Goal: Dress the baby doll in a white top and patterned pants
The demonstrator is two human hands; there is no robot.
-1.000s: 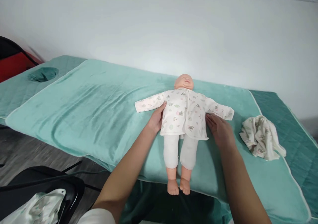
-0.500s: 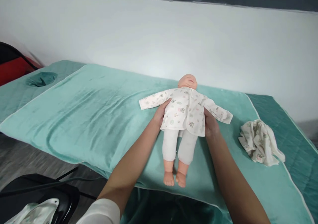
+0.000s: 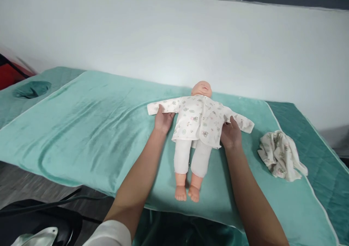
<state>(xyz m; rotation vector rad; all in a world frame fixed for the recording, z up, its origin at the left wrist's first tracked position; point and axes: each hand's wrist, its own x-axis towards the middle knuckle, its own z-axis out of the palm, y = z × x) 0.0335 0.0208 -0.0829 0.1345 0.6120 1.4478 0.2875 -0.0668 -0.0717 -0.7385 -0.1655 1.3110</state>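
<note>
On its back lies a baby doll (image 3: 202, 88), head toward the wall and bare feet toward me. It wears a white printed jacket (image 3: 191, 118) with the sleeves stretched out sideways, and white leggings (image 3: 182, 157). My left hand (image 3: 163, 121) is at the sleeve on the left, thumb over the cloth and fingers partly under it. At the jacket's right side, my right hand (image 3: 231, 134) has its thumb against the other sleeve near the underarm; its fingertips are partly hidden by the cloth. The doll's own hands do not show.
A crumpled printed cloth (image 3: 282, 155) lies to the right on the green bed cover (image 3: 109, 129). The bed has a face hole (image 3: 32, 89) at the far left and a white wall (image 3: 174, 42) behind it. A black chair (image 3: 65, 220) stands lower left.
My left hand has moved from the jacket's side up and left to the sleeve. My right hand has shifted slightly, its thumb now up at the other sleeve. The doll stays lying in place.
</note>
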